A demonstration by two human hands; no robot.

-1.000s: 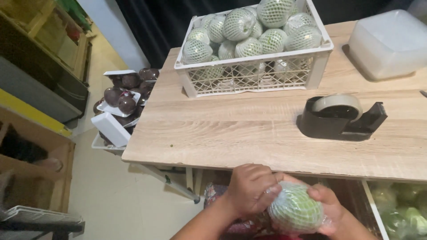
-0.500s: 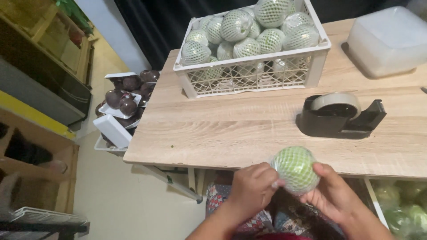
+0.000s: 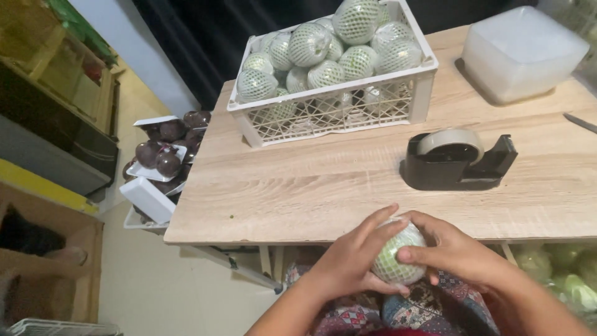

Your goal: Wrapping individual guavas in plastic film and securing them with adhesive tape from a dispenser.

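Green netted fruit (image 3: 396,256) clamped between both hands: left hand (image 3: 351,261), right hand (image 3: 457,252), below wooden table (image 3: 323,180) edge.

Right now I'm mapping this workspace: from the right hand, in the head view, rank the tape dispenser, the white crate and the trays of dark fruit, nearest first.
From the right hand:
1. Tape dispenser, on the table just ahead.
2. White crate of netted fruit, farther back, centre.
3. Trays of dark fruit, beyond the table's left edge.
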